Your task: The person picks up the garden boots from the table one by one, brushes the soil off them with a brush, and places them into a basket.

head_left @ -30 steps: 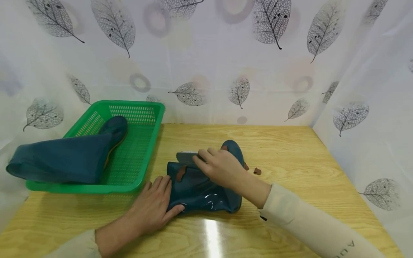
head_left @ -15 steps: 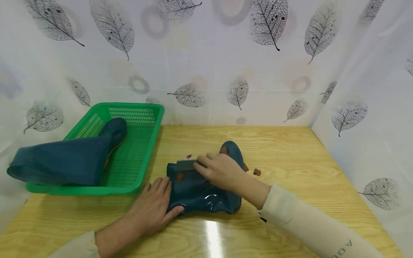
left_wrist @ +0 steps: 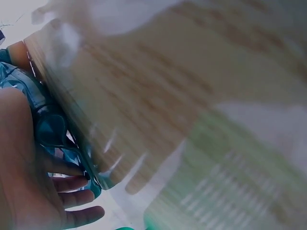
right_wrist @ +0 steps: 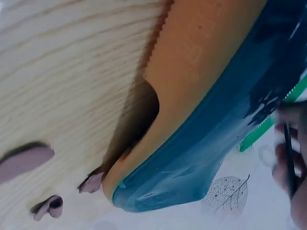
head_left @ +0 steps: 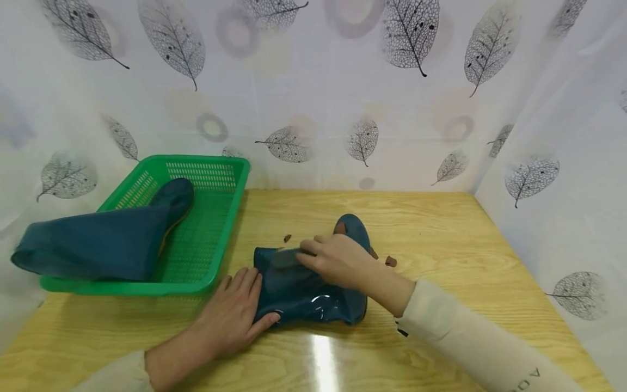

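A glossy dark blue rubber boot (head_left: 313, 296) lies on its side on the table, toe pointing away. My left hand (head_left: 235, 310) rests on the opening end of its shaft, fingers extended; the left wrist view shows this hand (left_wrist: 29, 172) beside the blue boot (left_wrist: 50, 129). My right hand (head_left: 338, 258) grips a flat dark tool (head_left: 284, 258) laid against the shaft; its exact kind is unclear. In the right wrist view, the orange sole (right_wrist: 201, 62) faces the camera. A reddish-brown patch (head_left: 340, 227) clings to the toe. Another brown crumb (head_left: 287, 238) lies behind the shaft.
Brown pieces (head_left: 391, 261) lie right of the boot; the right wrist view shows a larger brown strip (right_wrist: 26, 160) near the sole. A green plastic basket (head_left: 227, 228) stands at the left, with a second blue boot (head_left: 98, 242) lying across its rim. A leaf-patterned curtain (head_left: 313, 81) hangs behind.
The tool in my right hand has moved down over the shaft, where a brown patch showed before. A brown crumb now lies behind the boot. My left hand has stayed in place.
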Demonstrator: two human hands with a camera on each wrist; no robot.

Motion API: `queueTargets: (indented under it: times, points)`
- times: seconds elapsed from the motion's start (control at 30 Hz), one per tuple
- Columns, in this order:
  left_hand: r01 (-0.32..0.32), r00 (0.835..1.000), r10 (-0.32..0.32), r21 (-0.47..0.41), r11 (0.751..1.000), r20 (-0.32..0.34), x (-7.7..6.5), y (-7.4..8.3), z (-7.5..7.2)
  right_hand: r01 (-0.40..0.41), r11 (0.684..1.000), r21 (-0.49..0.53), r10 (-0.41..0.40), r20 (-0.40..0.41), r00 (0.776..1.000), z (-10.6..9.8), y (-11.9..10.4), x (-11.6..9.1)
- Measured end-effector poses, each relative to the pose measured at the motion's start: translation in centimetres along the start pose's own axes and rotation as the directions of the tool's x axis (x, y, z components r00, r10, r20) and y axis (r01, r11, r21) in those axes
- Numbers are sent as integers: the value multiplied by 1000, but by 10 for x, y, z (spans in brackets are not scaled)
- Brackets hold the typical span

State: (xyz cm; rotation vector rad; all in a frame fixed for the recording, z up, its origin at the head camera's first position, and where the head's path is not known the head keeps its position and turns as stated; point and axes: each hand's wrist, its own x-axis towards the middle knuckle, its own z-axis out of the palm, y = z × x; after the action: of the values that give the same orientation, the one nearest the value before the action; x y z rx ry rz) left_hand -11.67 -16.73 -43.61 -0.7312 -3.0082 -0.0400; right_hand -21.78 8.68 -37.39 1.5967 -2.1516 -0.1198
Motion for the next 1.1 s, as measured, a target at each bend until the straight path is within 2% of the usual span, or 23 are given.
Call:
queueTargets:
  times: [0.1, 0.2, 0.27, 0.37, 0.43, 0.5, 0.57, 0.67, 0.73, 0.8, 0.87, 0.97, 1.03, 1.1]
  points:
    - [-2, 1000, 2, -4, 1000, 3, 0, 0, 0, -111, 994, -22, 109, -86, 990, -1, 6, -3]
    - [-3, 1000, 3, -10, 1000, 10, 0, 0, -1, -162, 985, 54, 169, -169, 971, -4, 14, -6]
    - [1, 1000, -1, -10, 1000, 16, 0, 0, -1, -118, 987, 110, 137, -177, 975, -5, 16, -8]
    - [4, 1000, -4, -11, 1000, 16, -1, -1, 0, 20, 987, 160, -2, -106, 994, -3, 13, -9]
    - [4, 1000, -4, -10, 1000, 13, -1, -1, 0, 101, 983, 154, -97, -34, 995, -1, 7, -9]
    - [4, 1000, -4, -16, 1000, 10, -1, 0, 1, 137, 986, 93, -139, 15, 990, 2, 0, -8]
    - [6, 1000, -6, -23, 1000, 11, -1, 1, 1, 122, 992, -3, -122, 20, 992, 4, -3, -9]
    - [13, 1000, -13, -26, 1000, 21, -1, 1, 0, 34, 994, -105, -39, -46, 998, 4, -3, -9]
    - [17, 999, -16, -25, 1000, 29, -1, 1, 0, -26, 995, -101, 16, -98, 995, 4, 0, -9]
    - [17, 999, -16, -23, 1000, 38, -1, 1, -1, -52, 998, -43, 46, -133, 990, 4, 4, -10]
    - [15, 999, -14, -23, 1000, 41, -1, 1, -2, -24, 999, 32, 28, -134, 991, 3, 6, -12]
    - [13, 999, -12, -28, 1000, 43, -1, 1, -3, 74, 992, 105, -66, -79, 995, 2, 7, -11]
    - [17, 999, -15, -34, 999, 48, 0, 1, -4, 131, 989, 75, -129, -34, 991, 1, 6, -10]
    - [22, 998, -20, -36, 999, 51, 1, 1, -3, 136, 991, -8, -136, -24, 990, 1, 4, -9]
